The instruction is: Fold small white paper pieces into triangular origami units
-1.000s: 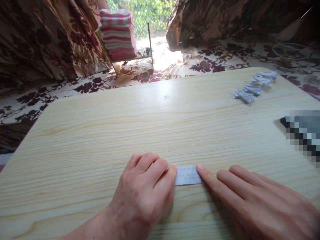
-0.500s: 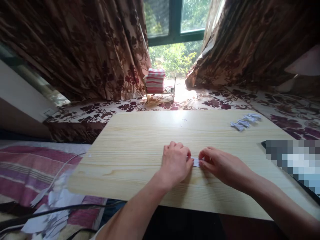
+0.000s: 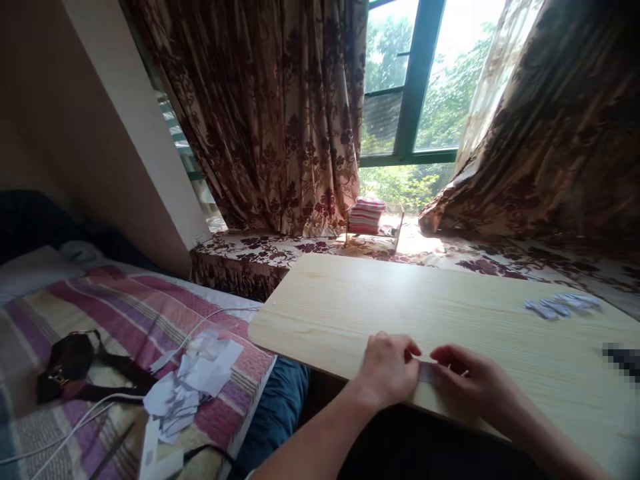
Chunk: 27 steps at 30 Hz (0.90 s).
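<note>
A small strip of paper [image 3: 427, 373] shows between my two hands, low over the near edge of the wooden tabletop [image 3: 350, 293]. My left hand [image 3: 389, 368] pinches its left end, with the thumb and bent fingers closed. At the other end, the fingers of my right hand [image 3: 463, 375] are closed on the strip too, slightly blurred. Several small folded paper pieces [image 3: 560, 305] lie in a row at the tabletop's far right.
To the left, a bed [image 3: 210, 300] holds a heap of loose paper pieces [image 3: 210, 367], a dark strapped bag [image 3: 67, 367] and white cables [image 3: 200, 325]. Beyond the tabletop, a small rack with folded striped cloths [image 3: 367, 217] stands before the window. A pixelated dark object [image 3: 623, 360] is at right.
My view has swung left and up, so more of the bed shows and the tabletop appears further right. Both hands still hold the paper strip, which now looks darker and blurred.
</note>
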Each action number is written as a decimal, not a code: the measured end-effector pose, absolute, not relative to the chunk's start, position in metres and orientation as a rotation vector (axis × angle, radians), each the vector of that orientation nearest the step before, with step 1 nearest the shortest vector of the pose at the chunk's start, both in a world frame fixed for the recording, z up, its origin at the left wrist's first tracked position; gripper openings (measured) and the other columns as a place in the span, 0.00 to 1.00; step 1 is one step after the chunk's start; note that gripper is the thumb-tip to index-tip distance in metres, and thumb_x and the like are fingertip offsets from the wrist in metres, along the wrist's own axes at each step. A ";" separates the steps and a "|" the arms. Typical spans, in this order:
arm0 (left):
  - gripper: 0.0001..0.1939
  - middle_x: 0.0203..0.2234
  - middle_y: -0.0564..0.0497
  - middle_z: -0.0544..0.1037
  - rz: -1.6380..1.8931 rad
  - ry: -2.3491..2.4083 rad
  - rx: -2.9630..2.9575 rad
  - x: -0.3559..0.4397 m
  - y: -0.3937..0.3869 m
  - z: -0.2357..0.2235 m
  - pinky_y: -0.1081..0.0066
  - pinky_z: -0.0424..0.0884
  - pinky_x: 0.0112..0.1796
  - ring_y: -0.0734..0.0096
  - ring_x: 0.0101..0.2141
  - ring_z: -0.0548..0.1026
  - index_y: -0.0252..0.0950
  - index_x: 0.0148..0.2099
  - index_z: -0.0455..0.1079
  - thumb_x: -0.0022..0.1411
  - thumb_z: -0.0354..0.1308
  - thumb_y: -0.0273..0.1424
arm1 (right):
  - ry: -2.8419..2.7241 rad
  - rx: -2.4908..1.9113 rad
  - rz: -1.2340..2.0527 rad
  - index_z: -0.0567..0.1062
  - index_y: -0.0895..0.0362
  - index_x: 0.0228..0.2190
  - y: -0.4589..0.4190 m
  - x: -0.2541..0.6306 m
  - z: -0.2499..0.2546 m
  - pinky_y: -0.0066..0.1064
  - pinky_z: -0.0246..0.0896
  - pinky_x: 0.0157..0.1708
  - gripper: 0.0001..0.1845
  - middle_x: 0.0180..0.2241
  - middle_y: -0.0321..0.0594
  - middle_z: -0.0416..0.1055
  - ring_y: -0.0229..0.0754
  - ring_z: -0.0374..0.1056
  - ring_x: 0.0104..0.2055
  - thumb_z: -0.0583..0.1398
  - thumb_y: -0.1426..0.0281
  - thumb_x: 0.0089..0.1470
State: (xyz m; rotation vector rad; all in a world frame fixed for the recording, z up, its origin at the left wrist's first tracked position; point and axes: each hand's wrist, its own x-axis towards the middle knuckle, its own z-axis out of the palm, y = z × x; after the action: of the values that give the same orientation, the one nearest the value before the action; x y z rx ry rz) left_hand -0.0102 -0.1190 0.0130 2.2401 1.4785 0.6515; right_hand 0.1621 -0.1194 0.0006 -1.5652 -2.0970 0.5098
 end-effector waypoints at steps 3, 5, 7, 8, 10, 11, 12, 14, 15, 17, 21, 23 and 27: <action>0.10 0.32 0.53 0.81 0.739 1.556 2.188 -0.049 -0.127 0.008 0.71 0.70 0.41 0.69 0.36 0.74 0.39 0.39 0.76 0.59 0.53 0.31 | -2.088 -1.543 0.498 0.77 0.58 0.31 -0.132 0.119 0.006 0.30 0.64 0.31 0.15 0.29 0.42 0.78 0.43 0.72 0.31 0.52 0.67 0.55; 0.09 0.32 0.51 0.80 0.788 1.610 2.170 -0.069 -0.128 0.008 0.67 0.68 0.42 0.66 0.36 0.74 0.38 0.36 0.76 0.59 0.54 0.30 | -2.099 -1.550 0.470 0.78 0.57 0.30 -0.136 0.097 0.010 0.30 0.63 0.33 0.14 0.30 0.41 0.77 0.42 0.72 0.33 0.52 0.68 0.55; 0.09 0.32 0.48 0.80 0.844 1.665 2.167 -0.084 -0.128 0.009 0.62 0.66 0.44 0.63 0.38 0.72 0.37 0.35 0.76 0.58 0.54 0.27 | -2.093 -1.602 0.402 0.78 0.58 0.29 -0.137 0.084 0.015 0.31 0.61 0.32 0.14 0.30 0.43 0.76 0.43 0.71 0.32 0.52 0.70 0.55; 0.09 0.33 0.47 0.79 0.874 1.691 2.167 -0.089 -0.128 0.009 0.60 0.64 0.45 0.62 0.39 0.71 0.36 0.35 0.76 0.59 0.54 0.26 | -2.094 -1.622 0.359 0.78 0.58 0.29 -0.138 0.080 0.016 0.32 0.60 0.33 0.15 0.32 0.44 0.76 0.44 0.71 0.34 0.52 0.71 0.55; 0.08 0.34 0.47 0.78 0.911 1.689 2.186 -0.096 -0.127 0.008 0.60 0.63 0.45 0.61 0.40 0.70 0.36 0.34 0.76 0.58 0.55 0.25 | -2.099 -1.653 0.286 0.77 0.60 0.29 -0.140 0.077 0.017 0.33 0.59 0.33 0.15 0.32 0.46 0.75 0.45 0.70 0.34 0.51 0.72 0.56; 0.08 0.33 0.48 0.78 0.923 1.675 2.199 -0.098 -0.127 0.007 0.61 0.63 0.45 0.62 0.40 0.70 0.37 0.33 0.76 0.58 0.56 0.25 | -2.105 -1.659 0.256 0.77 0.60 0.30 -0.142 0.076 0.017 0.33 0.59 0.33 0.16 0.33 0.46 0.75 0.45 0.70 0.34 0.50 0.72 0.57; 0.07 0.33 0.49 0.78 0.932 1.661 2.210 -0.100 -0.126 0.006 0.62 0.63 0.45 0.63 0.40 0.70 0.37 0.33 0.76 0.58 0.56 0.25 | -2.115 -1.655 0.232 0.77 0.60 0.32 -0.143 0.075 0.016 0.33 0.59 0.34 0.16 0.33 0.46 0.74 0.45 0.70 0.35 0.50 0.72 0.58; 0.06 0.32 0.50 0.78 0.945 1.644 2.222 -0.100 -0.123 0.003 0.63 0.63 0.44 0.64 0.39 0.70 0.37 0.33 0.76 0.57 0.58 0.25 | -2.142 -1.627 0.196 0.77 0.59 0.39 -0.146 0.073 0.012 0.32 0.60 0.37 0.17 0.37 0.45 0.73 0.44 0.68 0.39 0.49 0.74 0.58; 0.05 0.31 0.51 0.79 0.949 1.640 2.224 -0.099 -0.121 0.002 0.64 0.64 0.44 0.64 0.39 0.70 0.37 0.34 0.76 0.57 0.58 0.25 | -2.161 -1.609 0.183 0.76 0.58 0.43 -0.146 0.071 0.010 0.32 0.59 0.39 0.18 0.38 0.45 0.72 0.44 0.67 0.42 0.49 0.76 0.58; 0.05 0.30 0.52 0.79 0.949 1.627 2.234 -0.098 -0.117 0.001 0.65 0.64 0.43 0.66 0.38 0.71 0.37 0.35 0.75 0.55 0.60 0.24 | -2.205 -1.587 0.166 0.74 0.54 0.48 -0.147 0.067 0.006 0.31 0.59 0.40 0.22 0.39 0.43 0.72 0.44 0.66 0.43 0.50 0.79 0.56; 0.08 0.35 0.51 0.78 0.950 1.601 2.287 -0.100 -0.128 0.003 0.64 0.63 0.46 0.65 0.41 0.69 0.37 0.40 0.75 0.58 0.57 0.25 | -2.255 -1.631 0.135 0.77 0.50 0.44 -0.147 0.061 0.005 0.33 0.57 0.36 0.21 0.36 0.43 0.70 0.47 0.64 0.39 0.51 0.78 0.54; 0.10 0.39 0.49 0.76 0.936 1.611 2.333 -0.100 -0.142 0.004 0.60 0.61 0.48 0.62 0.44 0.68 0.37 0.43 0.74 0.61 0.54 0.26 | -2.271 -1.651 0.125 0.77 0.50 0.41 -0.148 0.059 0.006 0.33 0.56 0.34 0.20 0.36 0.43 0.70 0.46 0.64 0.38 0.51 0.78 0.55; 0.13 0.43 0.46 0.73 0.731 1.652 2.482 -0.094 -0.167 0.003 0.59 0.62 0.46 0.59 0.44 0.67 0.36 0.49 0.70 0.64 0.50 0.30 | -2.296 -1.677 0.099 0.77 0.53 0.39 -0.154 0.056 0.010 0.32 0.54 0.33 0.17 0.36 0.44 0.70 0.46 0.63 0.39 0.51 0.77 0.57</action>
State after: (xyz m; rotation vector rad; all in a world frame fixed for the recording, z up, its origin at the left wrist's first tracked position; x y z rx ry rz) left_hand -0.0944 -0.1675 0.0031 2.4822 1.6520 0.7315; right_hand 0.0558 -0.1542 0.0100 -1.6766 -2.2957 0.0990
